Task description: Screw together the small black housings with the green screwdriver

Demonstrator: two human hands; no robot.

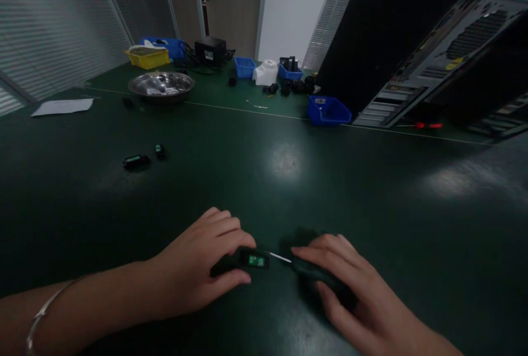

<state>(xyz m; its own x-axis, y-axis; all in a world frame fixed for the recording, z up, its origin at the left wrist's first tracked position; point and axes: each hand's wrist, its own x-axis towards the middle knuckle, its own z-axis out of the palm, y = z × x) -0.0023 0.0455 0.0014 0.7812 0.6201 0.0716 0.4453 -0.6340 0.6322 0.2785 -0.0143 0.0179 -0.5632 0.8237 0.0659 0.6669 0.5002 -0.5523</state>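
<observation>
My left hand (218, 259) pinches a small black device (259, 260) with a green label or circuit board on its face. My right hand (350, 284) is closed round the dark handle of a screwdriver (309, 269). The thin metal shaft points left, and its tip meets the right end of the device or lies very close to it; which one, I cannot tell. Further up the table to the left lie two similar black pieces with green faces, a longer one (136, 162) and a shorter one (159, 151).
A metal bowl (160, 85) of parts stands at the back left by white paper (63, 107). Behind are a yellow bin (148, 59), a black box (210, 49) with cables and a white housing (266, 72). A blue bin (329, 111) sits near computer cases (429, 64) at right.
</observation>
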